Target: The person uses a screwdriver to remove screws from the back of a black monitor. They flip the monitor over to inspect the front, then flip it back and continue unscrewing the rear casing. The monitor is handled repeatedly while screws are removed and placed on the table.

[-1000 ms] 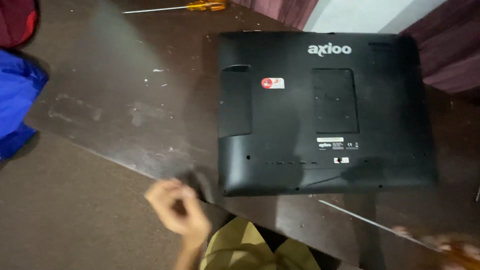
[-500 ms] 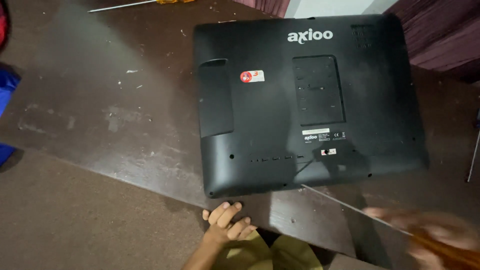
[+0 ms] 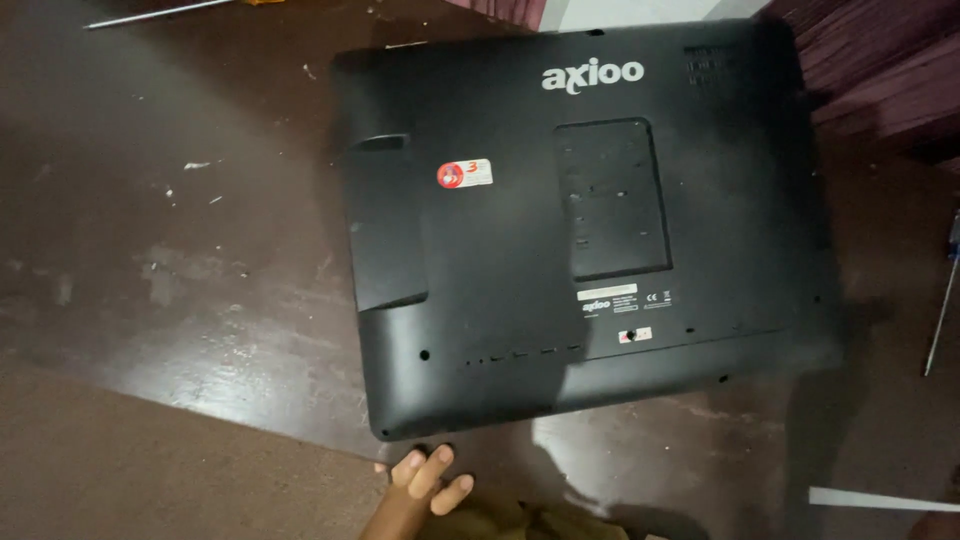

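Head view: left hand point(image 3: 418, 478) empty, fingers loosely curled, just below the near edge of the black monitor point(image 3: 590, 230) lying face-down on the dark table point(image 3: 180, 280). Right hand out of view. Best gripped at both lower corners, lifted level.

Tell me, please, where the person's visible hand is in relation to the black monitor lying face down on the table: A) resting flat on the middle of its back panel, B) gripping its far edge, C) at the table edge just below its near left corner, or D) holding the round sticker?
C: the left hand lies at the table edge, fingertips just under the near left corner of the black monitor.
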